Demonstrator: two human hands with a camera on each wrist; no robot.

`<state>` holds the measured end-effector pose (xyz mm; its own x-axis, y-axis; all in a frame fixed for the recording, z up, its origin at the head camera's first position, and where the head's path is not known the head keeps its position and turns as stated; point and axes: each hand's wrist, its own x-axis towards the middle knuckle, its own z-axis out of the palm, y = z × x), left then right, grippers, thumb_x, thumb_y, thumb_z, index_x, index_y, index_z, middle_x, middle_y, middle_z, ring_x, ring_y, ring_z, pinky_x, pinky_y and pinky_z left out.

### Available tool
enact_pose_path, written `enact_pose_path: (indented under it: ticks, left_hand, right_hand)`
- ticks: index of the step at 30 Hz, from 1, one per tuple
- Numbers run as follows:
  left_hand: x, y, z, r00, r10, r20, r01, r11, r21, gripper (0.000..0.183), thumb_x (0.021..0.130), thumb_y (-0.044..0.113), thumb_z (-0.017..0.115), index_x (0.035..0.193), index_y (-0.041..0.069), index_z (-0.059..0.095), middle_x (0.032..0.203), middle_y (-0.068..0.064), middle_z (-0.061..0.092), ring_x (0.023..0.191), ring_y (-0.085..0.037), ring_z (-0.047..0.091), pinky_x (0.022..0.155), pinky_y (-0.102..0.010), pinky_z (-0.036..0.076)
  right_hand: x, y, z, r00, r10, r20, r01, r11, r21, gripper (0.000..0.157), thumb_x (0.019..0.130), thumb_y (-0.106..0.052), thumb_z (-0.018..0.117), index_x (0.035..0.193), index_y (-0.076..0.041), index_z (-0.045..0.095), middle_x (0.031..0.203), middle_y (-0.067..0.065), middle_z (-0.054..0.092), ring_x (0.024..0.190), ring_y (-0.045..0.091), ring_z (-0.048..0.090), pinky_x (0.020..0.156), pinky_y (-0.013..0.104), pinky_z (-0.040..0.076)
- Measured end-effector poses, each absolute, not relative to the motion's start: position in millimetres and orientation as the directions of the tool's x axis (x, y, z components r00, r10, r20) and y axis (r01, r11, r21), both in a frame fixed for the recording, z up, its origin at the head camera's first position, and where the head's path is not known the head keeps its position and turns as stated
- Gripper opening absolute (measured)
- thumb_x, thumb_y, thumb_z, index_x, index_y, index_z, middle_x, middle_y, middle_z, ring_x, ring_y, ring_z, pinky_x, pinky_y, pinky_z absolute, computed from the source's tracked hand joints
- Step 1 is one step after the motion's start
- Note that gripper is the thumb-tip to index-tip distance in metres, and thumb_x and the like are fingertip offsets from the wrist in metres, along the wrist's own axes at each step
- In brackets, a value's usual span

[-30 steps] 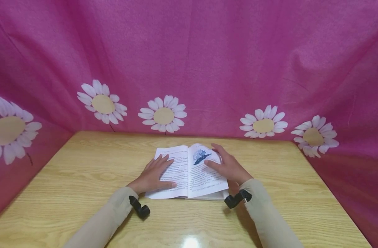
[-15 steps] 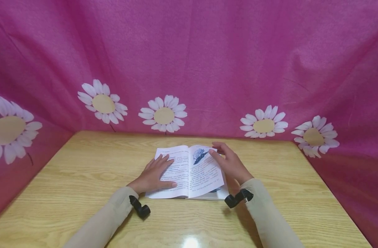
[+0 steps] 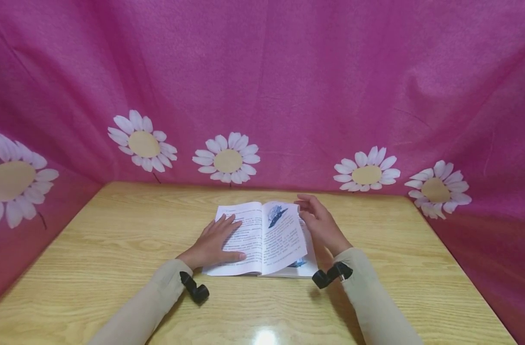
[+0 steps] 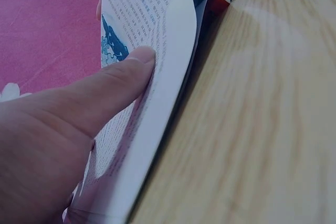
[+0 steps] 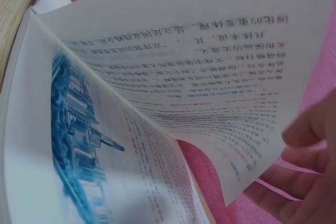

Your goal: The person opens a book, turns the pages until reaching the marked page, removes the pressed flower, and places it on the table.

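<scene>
An open book (image 3: pixel 241 239) lies on the wooden table, printed text on both sides. My left hand (image 3: pixel 212 244) rests on its left page with fingers spread; the left wrist view shows the thumb (image 4: pixel 123 77) lying along the paper near the lower edge. At the right page's upper outer corner, my right hand (image 3: pixel 325 227) pinches a lifted page (image 3: pixel 284 239), thumb and fingers at its edge. The right wrist view shows the raised page (image 5: pixel 184 40) curving away from the one beneath, which carries a blue city picture (image 5: pixel 79 140).
The wood-grain table (image 3: pixel 137 215) extends around the book. A pink curtain (image 3: pixel 288 96) with large white daisies hangs behind it and along both sides. Black wrist cameras (image 3: pixel 195 290) sit on the beige sleeves.
My right thumb has slid outward from the page to its edge. The right page has lifted and curled leftward, uncovering a blue picture underneath. The left hand stays in place.
</scene>
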<state>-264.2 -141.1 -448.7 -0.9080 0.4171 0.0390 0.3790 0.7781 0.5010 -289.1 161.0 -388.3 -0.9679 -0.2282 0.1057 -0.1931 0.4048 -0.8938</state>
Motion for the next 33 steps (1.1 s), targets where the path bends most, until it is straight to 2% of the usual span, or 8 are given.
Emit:
enact_pose_path:
  ticks: [3,6,13,17,24,29,33]
  left_hand:
    - [-264.9,-141.2,-449.0,-0.909,0.415,0.024,0.373,0.788,0.49,0.099,0.076,0.069,0.065,0.153,0.019,0.028,0.161,-0.007,0.014,0.148,-0.028,0.002,0.118,-0.048,0.0]
    - [-265.2,-141.2,-449.5,-0.908,0.418,0.03,0.377,0.785,0.491,0.099,0.076,0.069,0.065,0.153,0.018,0.029,0.161,-0.008,0.015,0.148,-0.029,0.002,0.118,-0.049,0.0]
    - [-264.9,-141.7,-449.5,-0.905,0.424,0.041,0.386,0.777,0.497,0.098,0.077,0.068,0.066,0.152,0.016,0.03,0.161,-0.009,0.016,0.148,-0.031,0.003,0.118,-0.049,0.001]
    - [-264.3,-141.8,-449.1,-0.905,0.425,0.038,0.385,0.776,0.499,0.097,0.077,0.067,0.066,0.152,0.017,0.03,0.161,-0.008,0.015,0.148,-0.03,0.002,0.118,-0.049,0.0]
    - [-263.4,-141.2,-447.5,-0.908,0.419,0.033,0.377,0.778,0.502,0.097,0.077,0.066,0.066,0.152,0.016,0.03,0.161,-0.009,0.015,0.148,-0.031,0.002,0.118,-0.05,0.0]
    - [-265.0,-141.0,-448.2,-0.914,0.406,0.011,0.359,0.795,0.489,0.098,0.076,0.069,0.065,0.153,0.019,0.028,0.162,-0.006,0.013,0.148,-0.028,0.001,0.118,-0.048,-0.001]
    - [-265.1,-140.5,-447.1,-0.915,0.404,0.01,0.355,0.792,0.497,0.098,0.076,0.068,0.065,0.153,0.019,0.029,0.161,-0.006,0.014,0.148,-0.028,0.001,0.118,-0.049,-0.001]
  right_hand:
    - [-289.3,161.2,-388.3,-0.962,-0.238,0.131,-0.224,0.425,-0.877,0.044,0.099,-0.016,0.05,0.142,-0.015,0.041,0.139,0.011,0.051,0.131,0.029,0.044,0.109,0.052,0.034]
    - [-289.2,161.1,-387.8,-0.96,-0.244,0.136,-0.235,0.443,-0.865,0.048,0.098,-0.017,0.053,0.144,-0.014,0.039,0.142,0.012,0.048,0.133,0.03,0.042,0.11,0.056,0.03]
    - [-287.0,158.8,-385.7,-0.972,-0.221,0.081,-0.186,0.511,-0.839,0.063,0.097,-0.03,0.056,0.151,-0.021,0.025,0.155,0.007,0.03,0.143,0.03,0.025,0.112,0.058,0.024]
    - [-286.3,156.5,-386.2,-0.972,-0.225,0.066,-0.176,0.513,-0.84,0.072,0.095,-0.037,0.058,0.153,-0.023,0.018,0.158,0.007,0.024,0.145,0.03,0.022,0.112,0.059,0.023]
    - [-281.7,148.6,-387.9,-0.956,-0.291,0.033,-0.182,0.502,-0.846,0.083,0.091,-0.044,0.062,0.154,-0.021,0.013,0.156,0.012,0.027,0.143,0.034,0.025,0.111,0.059,0.025]
    - [-278.3,142.6,-392.1,-0.935,-0.353,0.013,-0.196,0.489,-0.85,0.082,0.089,-0.049,0.064,0.153,-0.025,0.019,0.154,0.013,0.032,0.142,0.033,0.029,0.11,0.057,0.028]
    - [-275.5,137.3,-395.5,-0.923,-0.384,-0.004,-0.196,0.479,-0.856,0.085,0.085,-0.052,0.068,0.152,-0.026,0.023,0.153,0.012,0.034,0.141,0.032,0.03,0.111,0.058,0.025]
